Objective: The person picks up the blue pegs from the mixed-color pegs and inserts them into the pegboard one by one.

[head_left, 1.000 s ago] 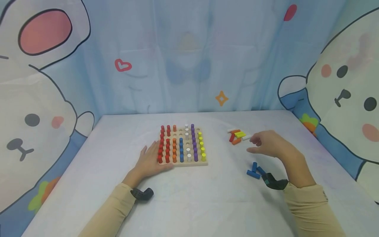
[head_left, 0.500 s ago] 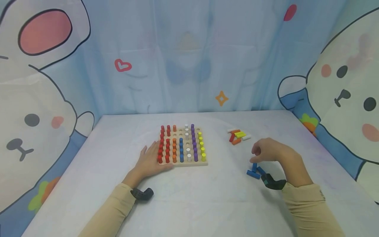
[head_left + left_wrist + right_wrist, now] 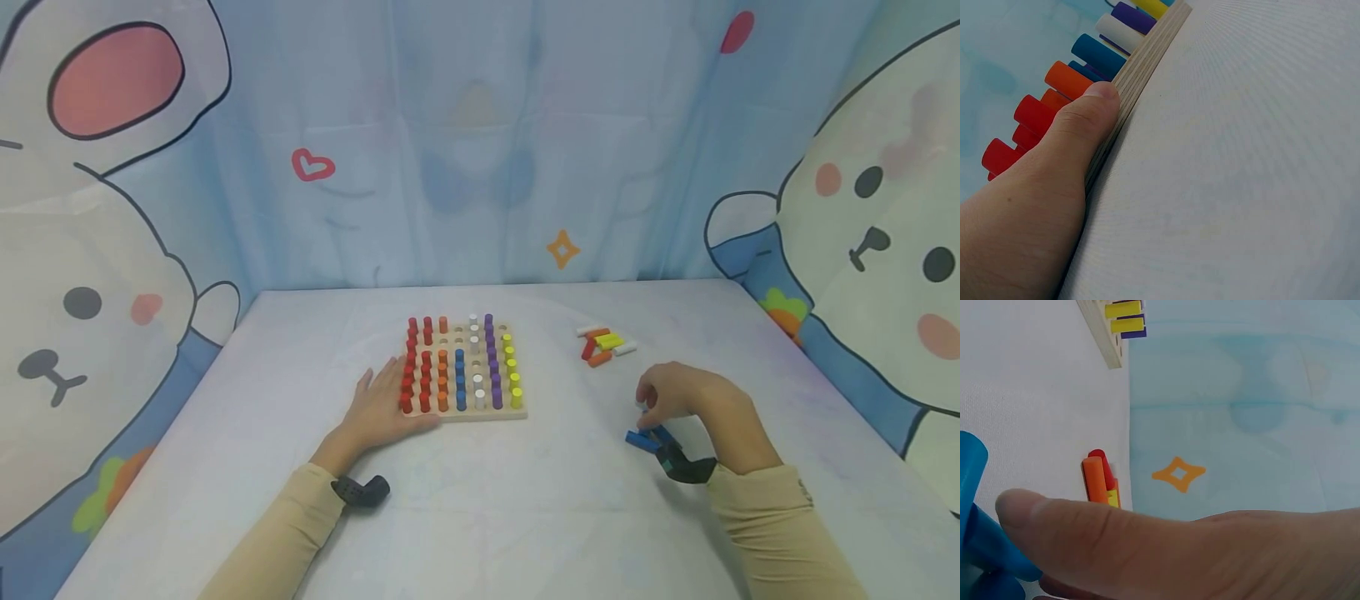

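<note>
Partly curled, right hand (image 3: 681, 393) at blue pegs (image 3: 641, 442); left hand (image 3: 384, 407) touching board (image 3: 497, 415).

Left hand (image 3: 384, 403) lies spread; right hand (image 3: 686, 392) bends its fingers (image 3: 649, 390).

Head view: forward, down; wrist views: close, tilted (all share pegboard (image 3: 487, 415)).

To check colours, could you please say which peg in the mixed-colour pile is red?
The red peg just left of the nearer orange peg; the pile's other pegs are white, orange or yellow.
</note>
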Available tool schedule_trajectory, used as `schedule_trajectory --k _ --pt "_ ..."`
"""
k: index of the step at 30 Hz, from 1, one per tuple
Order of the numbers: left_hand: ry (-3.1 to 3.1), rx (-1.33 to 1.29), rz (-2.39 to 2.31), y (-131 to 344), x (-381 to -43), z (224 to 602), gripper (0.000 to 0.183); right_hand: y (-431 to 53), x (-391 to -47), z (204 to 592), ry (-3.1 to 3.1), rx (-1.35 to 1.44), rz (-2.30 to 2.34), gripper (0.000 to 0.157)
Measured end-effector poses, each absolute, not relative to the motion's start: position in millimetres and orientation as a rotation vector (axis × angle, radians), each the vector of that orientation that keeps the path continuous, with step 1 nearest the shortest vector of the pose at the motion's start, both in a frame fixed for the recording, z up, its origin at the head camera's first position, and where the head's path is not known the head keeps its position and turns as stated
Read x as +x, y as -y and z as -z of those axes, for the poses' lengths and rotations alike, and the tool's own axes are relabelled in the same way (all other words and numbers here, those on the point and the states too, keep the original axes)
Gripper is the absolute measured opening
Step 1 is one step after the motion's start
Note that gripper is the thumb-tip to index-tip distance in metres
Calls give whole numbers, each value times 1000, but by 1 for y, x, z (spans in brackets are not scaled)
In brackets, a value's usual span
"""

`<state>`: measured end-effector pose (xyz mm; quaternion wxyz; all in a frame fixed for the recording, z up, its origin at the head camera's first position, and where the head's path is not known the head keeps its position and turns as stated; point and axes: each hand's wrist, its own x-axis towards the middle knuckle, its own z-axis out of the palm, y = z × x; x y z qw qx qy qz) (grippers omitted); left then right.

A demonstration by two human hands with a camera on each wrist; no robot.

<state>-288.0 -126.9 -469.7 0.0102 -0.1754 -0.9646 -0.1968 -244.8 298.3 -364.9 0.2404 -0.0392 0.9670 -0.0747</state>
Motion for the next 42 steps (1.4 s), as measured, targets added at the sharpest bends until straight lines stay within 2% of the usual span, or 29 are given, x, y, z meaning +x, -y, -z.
schedule_trajectory --k 42 --pt "3010 -557 611 126 -287 467 119 -292 -249 373 -2603 -124 237 31"
